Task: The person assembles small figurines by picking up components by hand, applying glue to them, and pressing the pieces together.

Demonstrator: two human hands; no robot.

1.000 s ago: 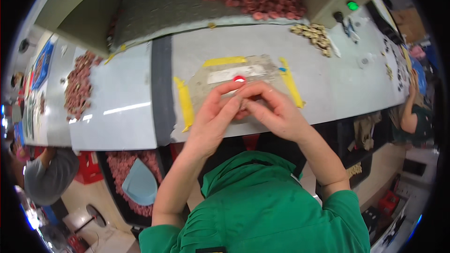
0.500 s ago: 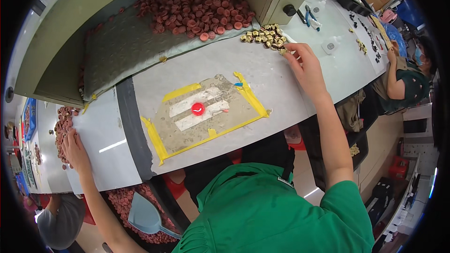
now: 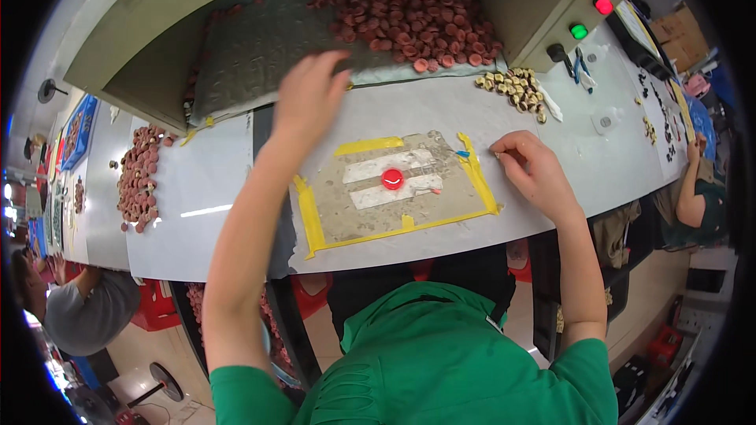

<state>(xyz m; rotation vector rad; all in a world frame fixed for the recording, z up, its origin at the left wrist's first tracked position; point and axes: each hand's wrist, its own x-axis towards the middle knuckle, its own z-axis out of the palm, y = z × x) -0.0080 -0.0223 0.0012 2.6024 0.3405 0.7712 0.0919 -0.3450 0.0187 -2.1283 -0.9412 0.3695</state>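
Observation:
My left hand (image 3: 309, 102) is raised over the front edge of the grey-green pad (image 3: 252, 67) inside the machine. Its slightly blurred fingers reach out toward a heap of dull pink, cup-shaped pieces (image 3: 425, 20), with a gap between finger and thumb. To the right of the taped work patch (image 3: 370, 224), my right hand (image 3: 539, 173) pinches thumb and forefinger together. Something tiny and pale shows at their tips, too small to make out. A red round button-like piece (image 3: 392, 179) sits between white strips on the patch.
Gold-and-brown small pieces (image 3: 516, 88) lie by the machine's right post. More pink pieces (image 3: 140, 177) are piled at the table's left. Pliers (image 3: 583, 71) lie beyond the control knob (image 3: 557, 53). Co-workers sit at left (image 3: 90, 311) and right (image 3: 699, 208).
My left hand has left the pink pile at left and swung up to the machine's pad. My right hand has come from the gold-and-brown pieces toward the taped patch. The view has shifted.

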